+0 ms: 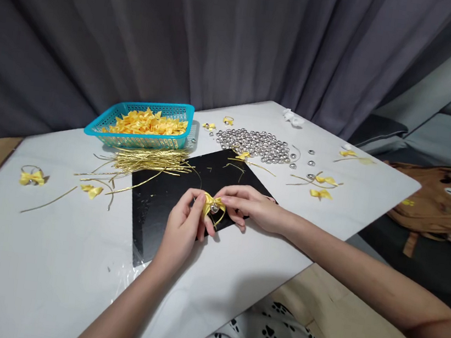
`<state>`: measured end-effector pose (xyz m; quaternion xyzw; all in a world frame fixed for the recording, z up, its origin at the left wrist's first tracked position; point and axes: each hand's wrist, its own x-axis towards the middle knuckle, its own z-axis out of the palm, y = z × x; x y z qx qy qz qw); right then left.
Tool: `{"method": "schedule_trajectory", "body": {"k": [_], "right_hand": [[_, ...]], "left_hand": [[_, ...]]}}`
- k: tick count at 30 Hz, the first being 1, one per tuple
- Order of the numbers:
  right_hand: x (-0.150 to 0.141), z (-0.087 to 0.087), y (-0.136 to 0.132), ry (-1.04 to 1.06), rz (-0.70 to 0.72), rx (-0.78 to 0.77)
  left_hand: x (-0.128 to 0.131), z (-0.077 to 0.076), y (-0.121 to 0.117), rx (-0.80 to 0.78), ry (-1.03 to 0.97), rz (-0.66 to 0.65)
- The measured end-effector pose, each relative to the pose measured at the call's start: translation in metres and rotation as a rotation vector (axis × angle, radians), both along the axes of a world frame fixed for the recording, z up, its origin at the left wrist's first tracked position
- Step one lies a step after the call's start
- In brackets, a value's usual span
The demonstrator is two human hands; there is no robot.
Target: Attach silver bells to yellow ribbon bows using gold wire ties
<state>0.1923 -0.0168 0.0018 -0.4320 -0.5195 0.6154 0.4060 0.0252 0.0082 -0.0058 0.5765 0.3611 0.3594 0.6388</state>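
A yellow ribbon bow (208,202) is pinched between my two hands above a black mat. On it sits a small silver bell (215,208), and a loop of gold twist tie (221,219) hangs below. My left hand (187,214) closes thumb and fingers on the bow's left side. From the right, my right hand (248,204) grips the other side with its fingertips. The black mat (162,205) lies under both hands. Just left of the mat's far part is a pile of gold twist ties (147,160).
A blue basket (141,140) of yellow bows stands at the back left. Many silver bells (253,144) lie heaped behind the mat. Finished-looking bow loops (32,177) and loose bows (321,194) are scattered on the white table (50,268). A brown bag (437,202) is at the right.
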Motion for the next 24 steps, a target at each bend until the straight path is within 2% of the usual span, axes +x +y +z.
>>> {"method": "schedule_trajectory", "body": {"k": [4,6,9,12,15,18,24], "right_hand": [[-0.0005,-0.0047,0.0034,0.211,0.108,-0.157],[-0.0003,-0.0058,0.0042,0.283,0.110,-0.224],[-0.0009,-0.0046,0.0029,0.274,0.020,-0.234],[-0.0037,-0.0014,0.0003,0.228,0.052,-0.209],[-0.0070,-0.0004,-0.0004,0.167,0.107,-0.125],[-0.0080,-0.0022,0.0005,0.073,0.083,-0.028],[-0.0075,-0.0005,-0.0034,-0.249,-0.135,0.369]], "left_hand": [[0.0009,0.0002,-0.0007,-0.041,-0.041,-0.046],[0.0007,0.0001,-0.0006,-0.051,-0.040,-0.064],[0.0001,-0.0003,-0.0003,-0.054,-0.031,-0.071],[-0.0001,-0.0006,0.0000,-0.052,-0.031,-0.067],[0.0001,-0.0006,0.0001,-0.049,-0.031,-0.065],[0.0004,-0.0006,0.0007,-0.048,-0.020,-0.056],[0.0001,0.0004,0.0033,0.042,0.032,0.055]]}}
